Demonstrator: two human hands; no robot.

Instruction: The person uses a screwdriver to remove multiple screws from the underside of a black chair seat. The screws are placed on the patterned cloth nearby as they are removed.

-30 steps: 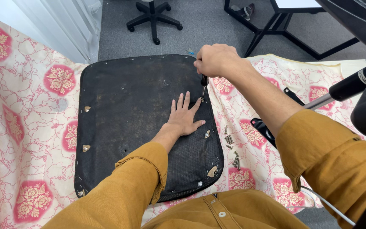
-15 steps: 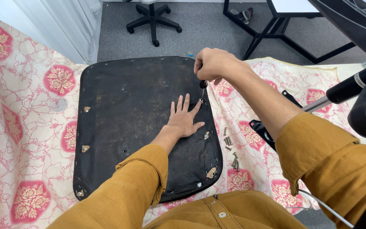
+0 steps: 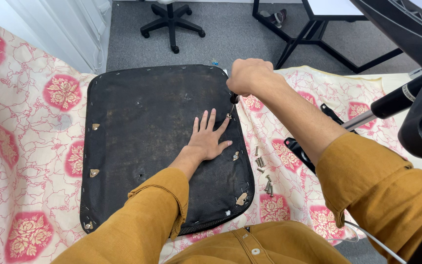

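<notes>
A black upturned seat pad (image 3: 147, 132) lies on the flowered cloth in front of me. My left hand (image 3: 208, 138) rests flat on its right part, fingers spread. My right hand (image 3: 248, 76) is closed over the handle of a screwdriver (image 3: 232, 102) held upright, its tip on a fastener near the pad's right edge, just beside my left fingertips. Small metal brackets (image 3: 236, 156) sit along the pad's left and right edges.
Several loose screws (image 3: 263, 172) lie on the pink-and-cream cloth (image 3: 30, 146) right of the pad. A black metal plate (image 3: 301, 151) and a chair's gas-lift column (image 3: 391, 102) stand at the right. An office chair base (image 3: 171, 22) and black table legs (image 3: 313, 36) are on the grey floor beyond.
The view has shifted slightly left. My right hand has turned a little on the screwdriver; my left hand stays flat on the pad.
</notes>
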